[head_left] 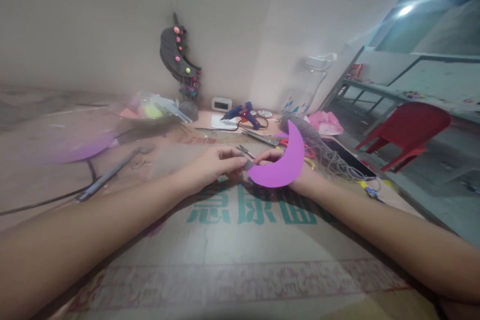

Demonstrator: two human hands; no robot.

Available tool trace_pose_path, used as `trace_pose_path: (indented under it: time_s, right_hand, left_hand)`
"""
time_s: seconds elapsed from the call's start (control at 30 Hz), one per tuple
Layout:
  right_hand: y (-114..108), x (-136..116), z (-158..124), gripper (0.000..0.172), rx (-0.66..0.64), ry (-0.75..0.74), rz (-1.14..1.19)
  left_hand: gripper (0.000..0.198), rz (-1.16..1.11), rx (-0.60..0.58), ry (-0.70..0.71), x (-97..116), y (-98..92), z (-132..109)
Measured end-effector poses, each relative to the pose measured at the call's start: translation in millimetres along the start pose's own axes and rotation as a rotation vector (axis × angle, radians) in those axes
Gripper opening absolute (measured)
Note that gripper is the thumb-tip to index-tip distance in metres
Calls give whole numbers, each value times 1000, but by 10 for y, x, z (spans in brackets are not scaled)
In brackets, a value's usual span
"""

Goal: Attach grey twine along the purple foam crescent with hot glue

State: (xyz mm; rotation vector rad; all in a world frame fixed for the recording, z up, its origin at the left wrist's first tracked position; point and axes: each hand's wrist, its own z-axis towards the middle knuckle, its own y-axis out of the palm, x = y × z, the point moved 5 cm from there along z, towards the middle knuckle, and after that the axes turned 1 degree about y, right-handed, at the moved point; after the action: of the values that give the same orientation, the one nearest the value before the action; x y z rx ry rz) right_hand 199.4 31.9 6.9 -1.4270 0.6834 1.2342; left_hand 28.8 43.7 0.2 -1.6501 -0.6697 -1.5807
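Okay, so the left hand (219, 161) has a thumb-and-finger pinch on the lower tip of a purple paper crescent (280, 172), right where a bit of grey yarn (248, 165) wraps the end. The right hand (270, 156) is tucked in behind the crescent with its fingers bent. Can't tell what it's gripping, because the paper covers most of it. Some dark pointed blades (244, 151) poke out between the two hands, but no clue from here whose grip they're in. The crescent's up over a cardboard sheet (225, 245) with green lettering, its other tip pointing up. Just past the hands there's a pair of scissors (258, 136), then a blue glue gun (243, 113) and a little white clock (221, 104) near the wall. Right-hand side's got a heap of grey mesh (322, 147), a black phone (348, 159), something pink and crumpled (325, 122) and a clear bottle (305, 82). Over on the left, a pen (108, 175) lies near a blurry purple piece (86, 149). Up on the wall hangs a dark grey crescent (169, 52) dotted with colourful balls. Red chair (416, 125) off to the far right.
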Motion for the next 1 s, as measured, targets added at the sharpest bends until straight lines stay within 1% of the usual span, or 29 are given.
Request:
trace_pose_path:
  time_s: [0.1,0.17,0.27,0.37,0.5,0.57,0.67,0.73,0.8,0.83,0.9,0.97,1.0]
  right_hand:
    - [-38,47,33,25,96,81,5]
    - [-39,56,49,26,114,103,9]
    - [-26,40,55,28,116,85,18]
    - [-21,54,44,29,109,101,2]
    - [-54,89,46,29,137,61,-86]
    - [-62,99,52,29,142,47,-100]
    - [-65,64,37,25,144,37,-59]
    - [-100,5,7,28,204,-1,-46]
    - [-146,-43,-23,27,263,-57,-31]
    - [-158,-53,-30,22,260,-83,-6]
    - [-153,-53,-30,12,199,-126,74]
    - [-137,-46,-26,17,150,-145,102]
    - [-133,-44,-27,21,156,-142,80]
  left_hand:
    - [26,35,-23,8,-40,-1,7]
    - [26,54,-40,11,-58,3,6]
    - [27,71,-70,-3,-59,22,-4]
    - [24,61,-99,3,-25,46,-18]
    - [23,41,-84,2,-16,45,-21]
    - [24,36,-64,4,-30,36,-13]
    - [25,-20,-26,19,-49,20,5]
    - [26,-67,28,27,-61,-3,18]
    - [28,-102,112,25,-75,-45,26]
    - [29,-115,154,21,-81,-66,28]
    - [29,-129,220,14,-82,-101,26]
    - [29,-121,251,6,-72,-117,18]
    - [29,-110,256,3,-64,-118,13]
